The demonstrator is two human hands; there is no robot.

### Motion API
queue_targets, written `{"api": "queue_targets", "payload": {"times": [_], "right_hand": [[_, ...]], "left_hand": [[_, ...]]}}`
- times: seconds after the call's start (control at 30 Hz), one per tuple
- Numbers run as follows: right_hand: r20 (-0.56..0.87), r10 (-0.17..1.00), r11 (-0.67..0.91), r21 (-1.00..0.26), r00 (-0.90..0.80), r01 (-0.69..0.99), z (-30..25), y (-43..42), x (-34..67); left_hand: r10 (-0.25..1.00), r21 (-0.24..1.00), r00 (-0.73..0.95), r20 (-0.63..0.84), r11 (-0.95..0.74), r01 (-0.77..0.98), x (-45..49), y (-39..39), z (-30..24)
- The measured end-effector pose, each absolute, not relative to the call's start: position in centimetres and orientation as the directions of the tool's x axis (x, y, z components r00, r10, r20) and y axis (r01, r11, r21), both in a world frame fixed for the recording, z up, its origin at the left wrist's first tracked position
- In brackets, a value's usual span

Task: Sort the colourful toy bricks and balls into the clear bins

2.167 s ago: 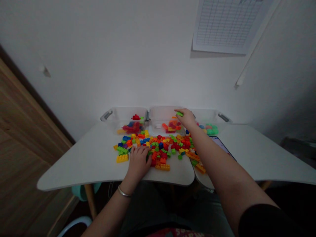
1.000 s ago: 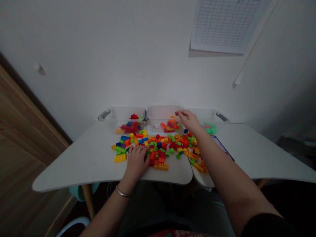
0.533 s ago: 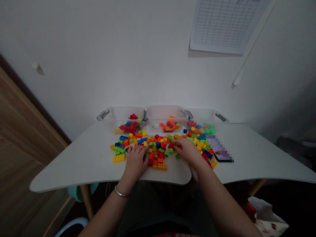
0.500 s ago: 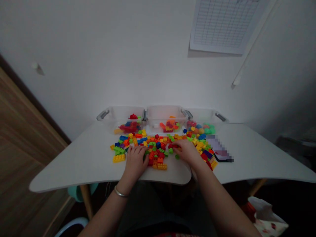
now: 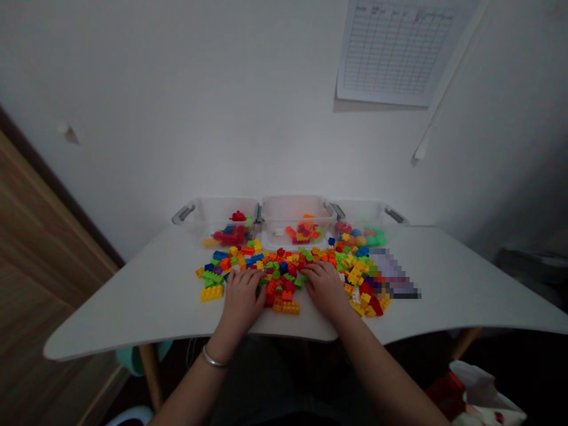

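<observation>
A spread of coloured toy building bricks (image 5: pixel 287 285) covers the middle of the white table (image 5: pixel 155 296). On the left side of the pile lies my left hand (image 5: pixel 243 296), palm down and open, its fingers reaching over the bricks. My right hand (image 5: pixel 326 290) rests on the other side, its fingers apart and touching bricks near the middle; whatever is under the fingertips is hidden. Red, orange and green bricks sit between the two hands. A yellow brick (image 5: pixel 212 293) lies just left of my left hand.
Three clear plastic bins stand along the wall: the left bin (image 5: pixel 213 208) and middle bin (image 5: pixel 297 208) contain toy pieces, the right bin (image 5: pixel 373 212) coloured balls. A pixelated flat device (image 5: pixel 393 272) lies right of the bricks. A printed sheet (image 5: pixel 390 53) hangs above.
My right hand has moved slightly left and down, to the bricks near the middle; a red piece at its fingertips no longer shows there. My left hand stays in place. The camera has tilted a little.
</observation>
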State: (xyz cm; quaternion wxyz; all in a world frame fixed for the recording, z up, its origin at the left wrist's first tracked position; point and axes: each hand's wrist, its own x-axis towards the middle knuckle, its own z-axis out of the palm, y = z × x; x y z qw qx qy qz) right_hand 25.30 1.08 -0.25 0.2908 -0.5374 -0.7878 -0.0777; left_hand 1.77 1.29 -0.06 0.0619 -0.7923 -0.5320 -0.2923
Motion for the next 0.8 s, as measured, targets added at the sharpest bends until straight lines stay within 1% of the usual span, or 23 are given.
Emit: {"api": "queue_targets", "payload": {"times": [0.17,0.47,0.53,0.63,0.7,0.8], "right_hand": [[0.562,0.782,0.419,-0.155,-0.269,0.895,-0.4,1.1,25.1],[0.522,0.824,0.340,-0.148,-0.219,0.929,-0.2,0.7,25.0],[0.528,0.825,0.345,-0.183,-0.205,0.920,-0.1,0.8,25.0],[0.562,0.812,0.380,-0.304,-0.158,0.873,0.2,1.3,25.1],[0.612,0.784,0.414,-0.390,-0.105,0.822,0.9,2.0,25.3],[0.683,0.730,0.446,-0.458,-0.017,0.769,3.0,3.3,25.9]], "left_hand": [[0.817,0.215,0.258,0.516,-0.414,0.884,1.8,1.2,0.1],[0.820,0.205,0.262,0.509,-0.411,0.888,1.9,1.2,0.2],[0.819,0.210,0.259,0.512,-0.412,0.886,1.9,1.2,0.1],[0.815,0.213,0.261,0.517,-0.418,0.883,1.8,1.2,0.1],[0.816,0.214,0.262,0.515,-0.418,0.883,1.8,1.2,0.1],[0.816,0.215,0.260,0.517,-0.418,0.882,1.8,1.2,0.1]]}}
